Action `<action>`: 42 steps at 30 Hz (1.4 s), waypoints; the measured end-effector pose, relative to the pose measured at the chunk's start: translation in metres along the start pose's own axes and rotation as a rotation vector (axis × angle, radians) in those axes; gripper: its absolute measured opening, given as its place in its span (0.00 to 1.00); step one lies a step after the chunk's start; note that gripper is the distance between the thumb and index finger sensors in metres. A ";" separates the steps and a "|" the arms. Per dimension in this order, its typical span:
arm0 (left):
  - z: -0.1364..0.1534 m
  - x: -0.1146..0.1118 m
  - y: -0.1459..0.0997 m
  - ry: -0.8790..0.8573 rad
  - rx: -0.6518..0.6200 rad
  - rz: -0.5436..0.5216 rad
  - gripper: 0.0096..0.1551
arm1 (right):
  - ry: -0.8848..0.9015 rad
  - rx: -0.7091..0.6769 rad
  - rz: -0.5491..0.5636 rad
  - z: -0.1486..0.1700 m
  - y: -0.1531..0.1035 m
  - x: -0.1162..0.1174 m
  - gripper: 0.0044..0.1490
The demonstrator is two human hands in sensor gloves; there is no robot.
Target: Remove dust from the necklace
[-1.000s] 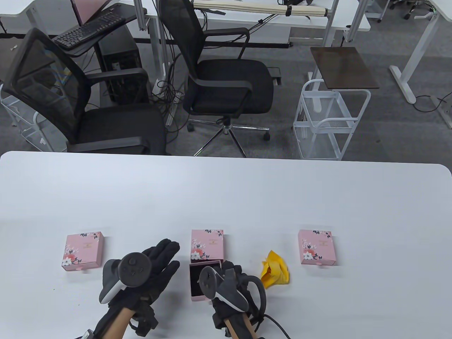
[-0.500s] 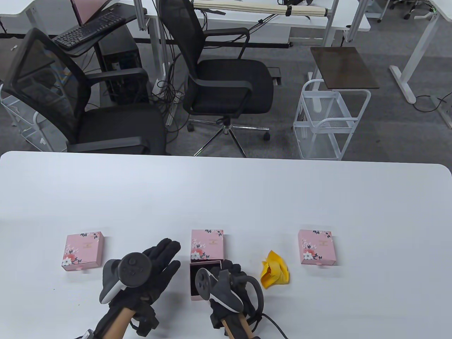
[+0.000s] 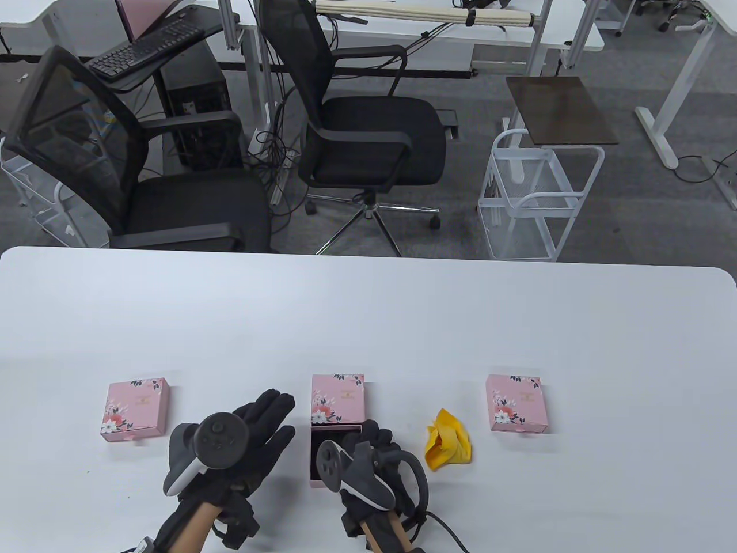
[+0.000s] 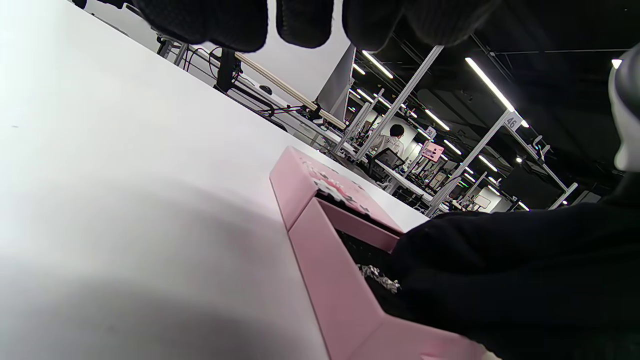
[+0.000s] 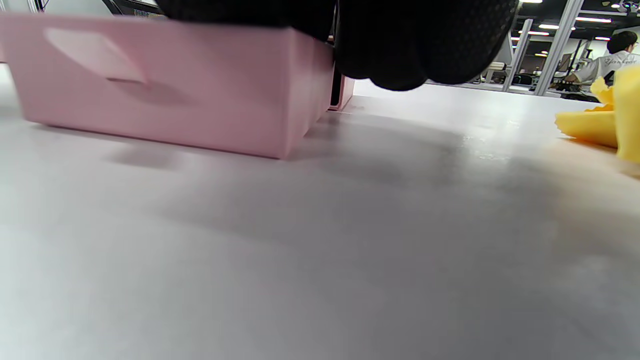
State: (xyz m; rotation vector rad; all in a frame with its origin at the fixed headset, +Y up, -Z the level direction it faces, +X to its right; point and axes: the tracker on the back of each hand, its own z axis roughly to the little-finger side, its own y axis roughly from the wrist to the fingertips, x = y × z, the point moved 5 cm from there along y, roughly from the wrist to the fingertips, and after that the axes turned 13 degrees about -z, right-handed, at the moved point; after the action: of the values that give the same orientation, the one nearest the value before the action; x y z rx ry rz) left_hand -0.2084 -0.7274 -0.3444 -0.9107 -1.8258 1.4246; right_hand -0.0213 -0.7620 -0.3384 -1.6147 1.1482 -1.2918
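The middle pink box [image 3: 338, 398] has its drawer [image 3: 318, 461] pulled out toward me. In the left wrist view a bit of silver necklace [image 4: 379, 276] shows on the drawer's dark lining [image 4: 356, 247], right at the edge of my right glove. My right hand [image 3: 373, 440] reaches into the drawer with its fingers [image 5: 415, 45] curled down on the necklace; the fingertips are hidden. My left hand [image 3: 269, 423] lies flat on the table just left of the drawer, fingers straight, holding nothing. A crumpled yellow cloth [image 3: 448, 446] lies right of the drawer.
Two more closed pink floral boxes stand on the white table [image 3: 368, 322], one at the left [image 3: 135, 409] and one at the right [image 3: 516, 402]. Office chairs [image 3: 357, 132] and a white wire cart [image 3: 535, 196] stand beyond the far edge.
My right hand has shifted a little left and further over the open drawer. The left hand, the boxes and the cloth have stayed put.
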 end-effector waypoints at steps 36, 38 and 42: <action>-0.010 -0.004 -0.002 0.016 -0.057 -0.037 0.35 | 0.392 -0.249 0.448 0.015 -0.064 -0.148 0.27; -0.015 -0.001 -0.001 0.012 -0.074 -0.064 0.37 | 0.398 -0.266 0.451 0.016 -0.067 -0.151 0.27; -0.028 0.020 0.000 -0.094 -0.085 -0.172 0.40 | 0.425 -0.285 0.487 0.020 -0.072 -0.157 0.27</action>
State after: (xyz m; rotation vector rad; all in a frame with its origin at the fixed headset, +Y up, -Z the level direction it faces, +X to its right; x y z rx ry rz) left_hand -0.1965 -0.6954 -0.3368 -0.7185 -1.9960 1.3114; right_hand -0.0022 -0.5895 -0.3219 -1.1545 1.9210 -1.2057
